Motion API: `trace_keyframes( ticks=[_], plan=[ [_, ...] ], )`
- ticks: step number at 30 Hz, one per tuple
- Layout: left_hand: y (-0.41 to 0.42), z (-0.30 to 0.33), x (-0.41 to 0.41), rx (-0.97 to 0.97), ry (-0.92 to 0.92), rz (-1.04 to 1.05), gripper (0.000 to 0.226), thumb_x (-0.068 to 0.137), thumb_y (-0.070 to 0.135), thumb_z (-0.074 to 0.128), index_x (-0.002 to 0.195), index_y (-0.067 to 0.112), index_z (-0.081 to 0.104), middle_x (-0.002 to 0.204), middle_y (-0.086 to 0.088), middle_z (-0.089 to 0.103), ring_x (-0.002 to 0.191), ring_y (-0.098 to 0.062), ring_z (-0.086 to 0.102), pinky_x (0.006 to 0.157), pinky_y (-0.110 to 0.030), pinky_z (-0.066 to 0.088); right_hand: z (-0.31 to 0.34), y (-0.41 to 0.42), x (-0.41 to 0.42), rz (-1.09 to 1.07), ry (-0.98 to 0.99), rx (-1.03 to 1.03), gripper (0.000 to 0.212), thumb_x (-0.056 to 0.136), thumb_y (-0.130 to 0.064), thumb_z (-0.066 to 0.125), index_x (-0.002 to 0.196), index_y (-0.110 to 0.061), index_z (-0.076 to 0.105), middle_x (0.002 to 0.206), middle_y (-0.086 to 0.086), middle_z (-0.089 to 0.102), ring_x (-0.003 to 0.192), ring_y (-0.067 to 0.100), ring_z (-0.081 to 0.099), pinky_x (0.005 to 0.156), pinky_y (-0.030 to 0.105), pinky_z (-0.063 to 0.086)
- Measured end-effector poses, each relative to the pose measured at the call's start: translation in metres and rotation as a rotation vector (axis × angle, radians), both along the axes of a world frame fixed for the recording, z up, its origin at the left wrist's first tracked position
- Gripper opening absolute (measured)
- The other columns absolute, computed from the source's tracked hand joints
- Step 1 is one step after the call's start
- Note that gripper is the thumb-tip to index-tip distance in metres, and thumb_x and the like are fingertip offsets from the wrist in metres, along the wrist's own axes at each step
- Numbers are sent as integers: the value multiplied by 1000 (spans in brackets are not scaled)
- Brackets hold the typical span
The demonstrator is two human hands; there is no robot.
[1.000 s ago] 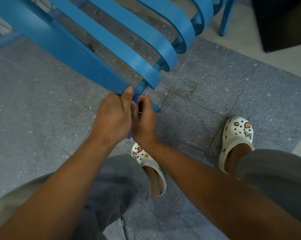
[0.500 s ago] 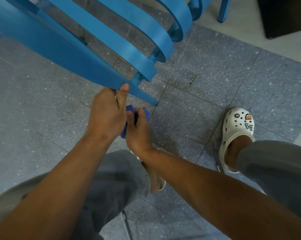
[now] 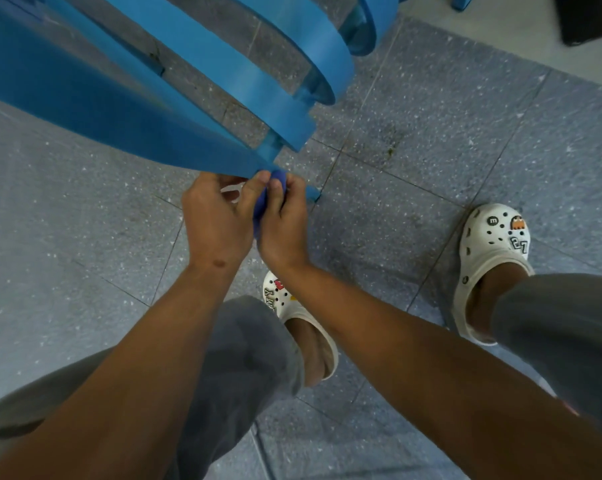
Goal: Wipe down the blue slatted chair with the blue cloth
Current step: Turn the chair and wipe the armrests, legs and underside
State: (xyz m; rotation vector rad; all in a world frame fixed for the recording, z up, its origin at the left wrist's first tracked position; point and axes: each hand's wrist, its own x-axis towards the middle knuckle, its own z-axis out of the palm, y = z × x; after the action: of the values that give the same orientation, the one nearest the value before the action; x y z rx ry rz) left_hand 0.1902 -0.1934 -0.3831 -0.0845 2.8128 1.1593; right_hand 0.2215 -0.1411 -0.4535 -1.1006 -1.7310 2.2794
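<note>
The blue slatted chair (image 3: 85, 109) fills the upper left, its curved slats running toward the top right and one leg reaching the floor by my hands. The bunched blue cloth (image 3: 260, 211) sits between both hands, just under the chair's lower corner. My right hand (image 3: 285, 226) grips the cloth, fingertips up against the chair's edge. My left hand (image 3: 216, 220) has its fingers curled just below the chair's edge, and its thumb presses on the cloth's left side. Most of the cloth is hidden between the hands.
Grey speckled floor tiles lie all around. My feet in white clogs stand below the hands (image 3: 292, 306) and at the right (image 3: 493, 244). A dark box (image 3: 590, 19) stands at the top right, beside another blue chair leg (image 3: 460, 3).
My left hand has come off the chair's edge, which it gripped a second ago, and closed in on the cloth. Both hands and the cloth dipped, then rose back to the chair's corner.
</note>
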Motion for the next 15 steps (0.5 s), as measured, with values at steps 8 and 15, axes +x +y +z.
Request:
trace_keyframes(
  ticks=[8, 15],
  plan=[
    [6, -6, 2, 51, -4, 46, 38, 90, 43, 73, 114, 13, 72, 105, 1, 75, 97, -13, 72, 82, -45, 60, -41, 28, -4, 77, -137, -27, 18, 107, -24, 47, 95, -13, 55, 85, 1, 63, 76, 9, 59, 73, 29, 49],
    [3, -18, 0, 93, -44, 92, 47, 85, 42, 78, 118, 9, 67, 108, 2, 75, 101, -12, 72, 82, -44, 61, -30, 20, 5, 150, 25, 20, 16, 106, -21, 49, 95, -10, 53, 85, 6, 58, 77, 10, 55, 75, 33, 47]
  ],
)
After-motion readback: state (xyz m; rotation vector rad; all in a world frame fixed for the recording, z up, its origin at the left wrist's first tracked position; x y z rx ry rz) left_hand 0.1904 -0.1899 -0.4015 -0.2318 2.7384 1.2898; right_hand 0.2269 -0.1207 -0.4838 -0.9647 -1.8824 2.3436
